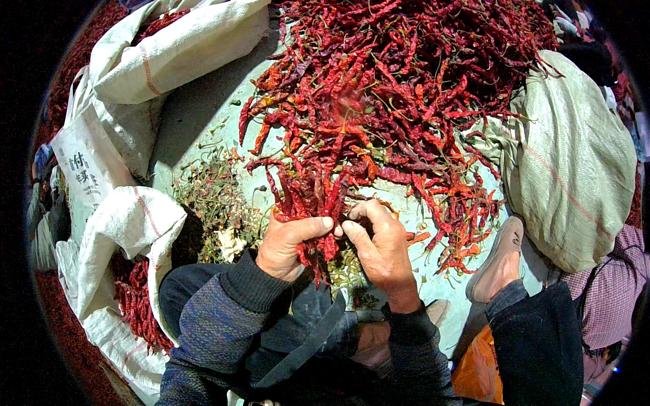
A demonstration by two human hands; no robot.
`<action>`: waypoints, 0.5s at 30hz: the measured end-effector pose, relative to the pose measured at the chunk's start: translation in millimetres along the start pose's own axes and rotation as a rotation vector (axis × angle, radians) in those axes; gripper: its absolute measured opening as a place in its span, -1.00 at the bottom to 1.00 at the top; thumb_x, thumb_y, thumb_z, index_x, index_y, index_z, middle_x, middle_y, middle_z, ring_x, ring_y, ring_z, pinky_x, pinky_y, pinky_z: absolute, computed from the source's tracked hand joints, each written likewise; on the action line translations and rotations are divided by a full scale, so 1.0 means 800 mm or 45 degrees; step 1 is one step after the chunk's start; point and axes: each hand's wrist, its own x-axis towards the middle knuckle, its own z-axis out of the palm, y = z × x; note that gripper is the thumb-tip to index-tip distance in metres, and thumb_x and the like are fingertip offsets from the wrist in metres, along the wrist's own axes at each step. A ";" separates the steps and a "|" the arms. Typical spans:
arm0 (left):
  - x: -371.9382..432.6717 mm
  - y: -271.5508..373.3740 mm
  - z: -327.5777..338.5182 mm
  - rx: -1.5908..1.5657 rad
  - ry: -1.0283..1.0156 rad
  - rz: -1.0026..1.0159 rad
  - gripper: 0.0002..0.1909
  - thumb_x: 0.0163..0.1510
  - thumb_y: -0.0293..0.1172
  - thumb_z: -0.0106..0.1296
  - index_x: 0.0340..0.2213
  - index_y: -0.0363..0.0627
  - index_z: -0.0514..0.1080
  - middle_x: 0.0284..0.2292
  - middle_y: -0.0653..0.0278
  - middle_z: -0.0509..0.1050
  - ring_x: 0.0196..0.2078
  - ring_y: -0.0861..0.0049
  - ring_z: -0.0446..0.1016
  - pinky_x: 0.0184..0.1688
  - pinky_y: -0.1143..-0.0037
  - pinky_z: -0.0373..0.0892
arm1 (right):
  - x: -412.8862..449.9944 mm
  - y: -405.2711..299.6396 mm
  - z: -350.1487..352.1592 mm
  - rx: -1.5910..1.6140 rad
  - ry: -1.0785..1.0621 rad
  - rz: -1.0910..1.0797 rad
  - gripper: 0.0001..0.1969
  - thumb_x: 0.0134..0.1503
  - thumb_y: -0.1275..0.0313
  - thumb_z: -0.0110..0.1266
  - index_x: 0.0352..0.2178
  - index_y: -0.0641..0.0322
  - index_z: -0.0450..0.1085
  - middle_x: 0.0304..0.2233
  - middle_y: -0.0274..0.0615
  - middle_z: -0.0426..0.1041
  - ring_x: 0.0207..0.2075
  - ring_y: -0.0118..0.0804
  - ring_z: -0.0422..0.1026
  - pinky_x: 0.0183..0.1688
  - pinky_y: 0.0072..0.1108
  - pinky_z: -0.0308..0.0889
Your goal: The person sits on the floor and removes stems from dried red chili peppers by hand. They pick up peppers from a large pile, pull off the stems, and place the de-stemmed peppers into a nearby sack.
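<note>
My left hand is wrapped around a bunch of dried red chillies, whose ends stick out above the thumb and below the fist. My right hand is just to the right, thumb and forefinger bent close together beside the bunch. Whether a stem or a small piece is pinched between those fingertips I cannot tell. Beyond both hands spreads a large pile of dried red chillies, its near edge reaching past my right hand. Plucked stems and bits lie beneath my hands.
A woven sack of chillies gapes at my left, with a rolled-top woven sack farther off. Dry stem debris lies left of the pile. On the right are a full pale sack, a shoe and an orange bag.
</note>
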 end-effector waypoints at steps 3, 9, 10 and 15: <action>0.000 0.000 0.005 -0.045 0.077 -0.004 -0.77 -0.03 -0.63 0.03 -0.26 -0.31 0.43 -0.44 0.21 0.54 -0.39 0.51 0.51 -0.26 0.53 0.44 | 0.000 -0.001 -0.001 -0.022 -0.074 0.034 -0.84 0.12 0.40 0.01 -0.45 0.29 0.30 -0.47 0.00 0.39 -0.34 0.10 0.35 -0.22 -0.26 0.16; 0.001 -0.006 0.002 -0.118 0.144 0.006 -0.77 -0.03 -0.63 0.03 -0.26 -0.31 0.42 -0.44 0.19 0.53 -0.43 0.49 0.52 -0.31 0.51 0.46 | -0.002 0.001 0.009 0.059 -0.018 0.012 -0.82 0.18 0.41 -0.05 -0.46 0.32 0.27 -0.51 0.02 0.35 -0.41 0.11 0.34 -0.34 -0.30 0.22; 0.003 -0.007 0.001 -0.110 0.122 0.050 -0.78 -0.03 -0.62 0.02 -0.26 -0.33 0.42 -0.44 0.19 0.53 -0.44 0.49 0.52 -0.32 0.51 0.46 | -0.001 -0.003 0.010 0.150 -0.046 0.008 -0.81 0.19 0.41 -0.05 -0.46 0.32 0.27 -0.51 0.03 0.34 -0.41 0.11 0.34 -0.35 -0.32 0.22; 0.003 -0.005 -0.010 -0.226 0.094 -0.218 -0.79 -0.02 -0.63 0.00 -0.27 -0.35 0.42 -0.41 0.16 0.52 -0.46 0.46 0.51 -0.35 0.50 0.46 | -0.002 0.001 -0.012 0.542 -0.489 0.133 -0.76 0.21 0.36 -0.04 -0.47 0.32 0.26 -0.56 -0.21 0.26 -0.48 -0.37 0.26 -0.39 -0.50 0.20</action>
